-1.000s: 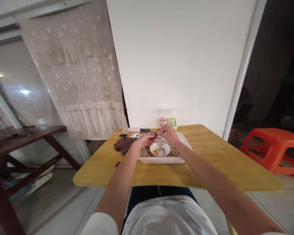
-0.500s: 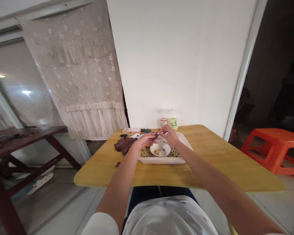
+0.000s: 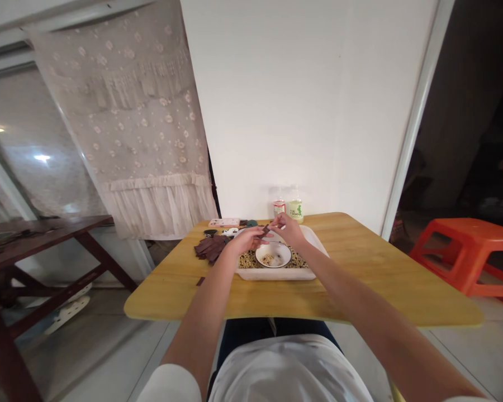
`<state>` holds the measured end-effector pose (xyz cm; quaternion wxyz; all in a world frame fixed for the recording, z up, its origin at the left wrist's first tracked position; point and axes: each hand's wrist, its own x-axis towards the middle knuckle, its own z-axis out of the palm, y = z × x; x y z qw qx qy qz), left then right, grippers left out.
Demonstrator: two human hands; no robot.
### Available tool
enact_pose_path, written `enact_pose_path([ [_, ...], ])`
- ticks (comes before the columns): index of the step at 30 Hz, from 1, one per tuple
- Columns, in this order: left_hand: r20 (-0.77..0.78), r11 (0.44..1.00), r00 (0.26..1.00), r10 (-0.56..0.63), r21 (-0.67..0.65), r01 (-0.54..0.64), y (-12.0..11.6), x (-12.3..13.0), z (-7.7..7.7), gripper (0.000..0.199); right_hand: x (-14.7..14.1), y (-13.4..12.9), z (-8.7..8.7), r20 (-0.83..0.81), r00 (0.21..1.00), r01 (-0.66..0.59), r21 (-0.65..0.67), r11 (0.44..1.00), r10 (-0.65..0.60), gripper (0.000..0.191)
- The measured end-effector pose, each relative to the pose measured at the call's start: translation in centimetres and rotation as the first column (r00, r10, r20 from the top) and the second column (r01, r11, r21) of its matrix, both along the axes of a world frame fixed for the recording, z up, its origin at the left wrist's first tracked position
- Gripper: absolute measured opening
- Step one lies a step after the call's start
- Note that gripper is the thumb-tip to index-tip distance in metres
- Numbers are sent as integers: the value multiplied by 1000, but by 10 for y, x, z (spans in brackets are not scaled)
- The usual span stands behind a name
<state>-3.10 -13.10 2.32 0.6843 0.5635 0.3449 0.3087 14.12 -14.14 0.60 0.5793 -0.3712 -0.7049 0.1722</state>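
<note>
My left hand (image 3: pixel 248 239) and my right hand (image 3: pixel 287 228) meet above the back of a white bowl (image 3: pixel 284 260). Between their fingertips is a small dark brown strip (image 3: pixel 266 229), pinched from both sides; its material is too small to make out. Small pale bits lie in the bowl. The bowl stands in a white tray (image 3: pixel 276 274) spread with many small yellowish and dark beads or beans (image 3: pixel 247 259). Left of the tray is a pile of similar dark brown pieces (image 3: pixel 210 248), and a single brown piece (image 3: pixel 200 281) lies nearer the table's front.
At the wooden table's (image 3: pixel 373 279) back stand two bottles, one red-labelled (image 3: pixel 279 209), one green-labelled (image 3: pixel 295 210). A pink phone (image 3: pixel 224 222) lies behind the brown pile. An orange stool (image 3: pixel 469 251) is to the right, a dark wooden bench (image 3: pixel 58 240) to the left.
The whole view has shifted very slightly. Both hands keep their pinch on the brown strip, with hardly any visible movement over the bowl.
</note>
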Motion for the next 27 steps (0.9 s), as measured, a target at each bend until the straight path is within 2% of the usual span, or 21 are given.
enact_pose_path([
  [13,31,999,999,35,24,-36,1,-1,-4,23,-3,-7,5,84,992,92,-3,996,-91,18],
  [19,31,999,998,53,5,-53,4,0,-5,19,-6,-8,3,210,974,78,19,997,-80,20],
  [25,39,1000,999,25,7,-25,4,-1,-5,19,-4,-9,5,193,953,231,32,972,-233,25],
  [27,42,999,999,31,13,-31,5,-1,-6,20,-4,-10,6,186,954,234,20,972,-233,25],
])
